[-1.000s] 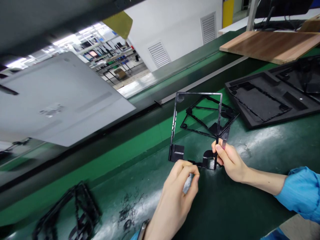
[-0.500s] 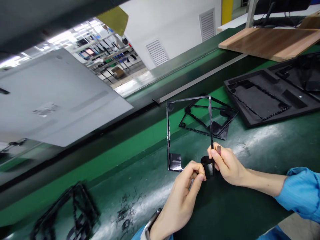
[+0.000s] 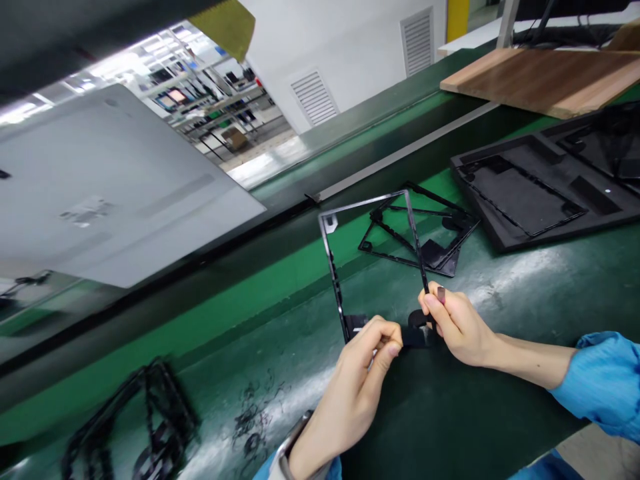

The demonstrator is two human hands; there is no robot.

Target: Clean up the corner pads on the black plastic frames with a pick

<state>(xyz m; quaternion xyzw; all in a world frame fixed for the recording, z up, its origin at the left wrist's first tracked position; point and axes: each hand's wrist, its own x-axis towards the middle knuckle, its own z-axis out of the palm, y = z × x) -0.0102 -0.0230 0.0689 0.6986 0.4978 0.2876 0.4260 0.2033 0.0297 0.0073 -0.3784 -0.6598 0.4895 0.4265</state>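
Note:
A thin black rectangular frame (image 3: 337,283) stands upright over the green bench, dark flaps at its lower corners. My right hand (image 3: 457,323) pinches its right side near the bottom; a small brownish piece (image 3: 441,295) shows by the fingers. My left hand (image 3: 363,373), wearing a metal band at the wrist, is closed in a pinch at the frame's lower edge. Whether its fingertips hold the edge or a small bit there cannot be seen. Behind the held frame, more black frames (image 3: 440,257) lie overlapped on the bench (image 3: 280,373).
A black foam tray (image 3: 545,157) holding frames lies at the right, below a wooden board (image 3: 540,77). More black frames (image 3: 150,413) are at lower left beside thin black scraps (image 3: 250,420). A grey panel (image 3: 115,193) hangs at upper left.
The held frame has tilted, its top moving left. My left hand has shifted slightly left along the lower edge; my right hand keeps its pinch on the side.

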